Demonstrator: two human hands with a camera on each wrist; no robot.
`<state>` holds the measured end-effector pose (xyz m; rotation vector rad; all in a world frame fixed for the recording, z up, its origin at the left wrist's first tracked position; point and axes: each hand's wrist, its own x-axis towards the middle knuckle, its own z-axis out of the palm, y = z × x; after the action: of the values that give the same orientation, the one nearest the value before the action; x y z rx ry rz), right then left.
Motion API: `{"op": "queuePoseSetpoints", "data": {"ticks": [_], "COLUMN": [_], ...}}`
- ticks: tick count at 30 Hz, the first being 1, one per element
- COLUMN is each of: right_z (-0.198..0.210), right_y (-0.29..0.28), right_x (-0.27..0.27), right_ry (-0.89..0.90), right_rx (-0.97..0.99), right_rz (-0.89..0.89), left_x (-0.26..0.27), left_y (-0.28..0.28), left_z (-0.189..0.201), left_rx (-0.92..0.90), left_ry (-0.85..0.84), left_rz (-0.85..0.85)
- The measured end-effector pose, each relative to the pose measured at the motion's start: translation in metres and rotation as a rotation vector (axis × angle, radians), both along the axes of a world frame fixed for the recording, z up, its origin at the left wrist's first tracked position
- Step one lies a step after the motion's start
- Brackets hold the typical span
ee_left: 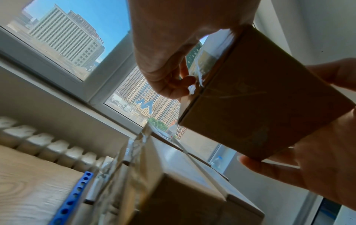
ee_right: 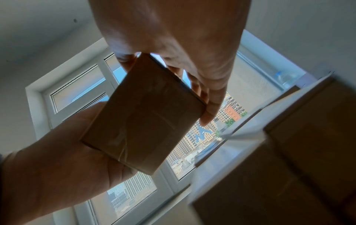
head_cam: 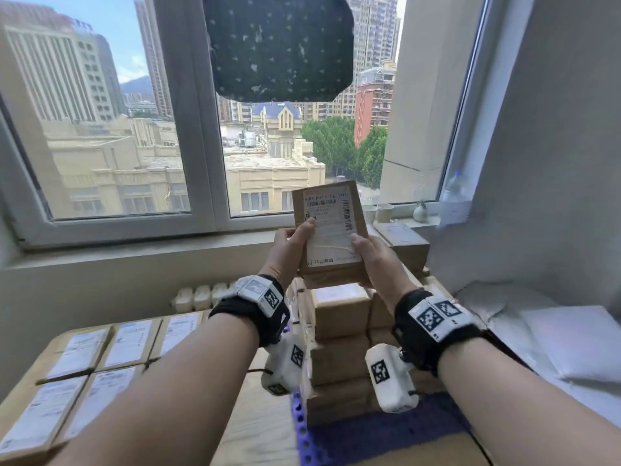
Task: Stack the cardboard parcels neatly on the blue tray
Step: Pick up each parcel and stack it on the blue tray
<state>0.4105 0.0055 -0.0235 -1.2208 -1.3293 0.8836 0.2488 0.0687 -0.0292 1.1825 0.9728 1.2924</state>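
I hold one flat cardboard parcel (head_cam: 331, 230) with a white shipping label up in the air, tilted toward me, above the stack of parcels (head_cam: 339, 338) on the blue tray (head_cam: 386, 432). My left hand (head_cam: 290, 247) grips its left edge, thumb on the label. On the right edge my right hand (head_cam: 373, 255) grips it the same way. From below, the parcel (ee_left: 269, 99) shows its plain brown underside between both hands, and the right wrist view shows the same parcel (ee_right: 144, 118) with fingers curled round its edges. The stack is several parcels high.
Several labelled parcels (head_cam: 84, 371) lie flat in rows on the wooden table at the left. More parcels (head_cam: 403, 243) are piled behind the stack near the windowsill, which carries cups, a small vase and a water bottle (head_cam: 455, 196). A white pillow (head_cam: 571, 338) lies at the right.
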Motion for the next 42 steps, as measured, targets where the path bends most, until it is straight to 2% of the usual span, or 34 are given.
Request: {"op": "queuePoseSetpoints", "data": {"ticks": [5, 10, 17, 24, 30, 34, 38, 42], "right_z": [0.001, -0.006, -0.024, -0.062, -0.085, -0.093, -0.099, -0.1], "right_y": [0.007, 0.016, 0.036, 0.07, 0.09, 0.097, 0.103, 0.105], "right_x": [0.089, 0.173, 0.253, 0.267, 0.266, 0.262, 0.262, 0.262], "right_ry": [0.002, -0.005, -0.034, -0.004, -0.061, -0.058, -0.114, -0.149], "right_rx": [0.009, -0.034, -0.166, -0.321, -0.428, -0.475, -0.42, -0.443], "right_rz": [-0.038, -0.066, -0.12, -0.116, -0.097, -0.048, -0.047, -0.046], "left_x": [0.09, 0.169, 0.236, 0.242, 0.239, 0.235, 0.237, 0.238], "left_y": [0.004, 0.011, 0.027, 0.04, 0.05, 0.058, 0.063, 0.065], "left_z": [0.008, 0.005, -0.003, -0.019, -0.032, -0.044, -0.052, -0.053], "left_rx": [0.017, 0.017, 0.03, 0.093, 0.105, 0.056, 0.102, 0.107], "left_ry": [0.102, 0.279, 0.555, 0.867, 1.085, 1.159, 1.239, 1.271], "left_rz": [0.022, 0.021, 0.021, 0.055, 0.109, 0.104, 0.116, 0.09]}}
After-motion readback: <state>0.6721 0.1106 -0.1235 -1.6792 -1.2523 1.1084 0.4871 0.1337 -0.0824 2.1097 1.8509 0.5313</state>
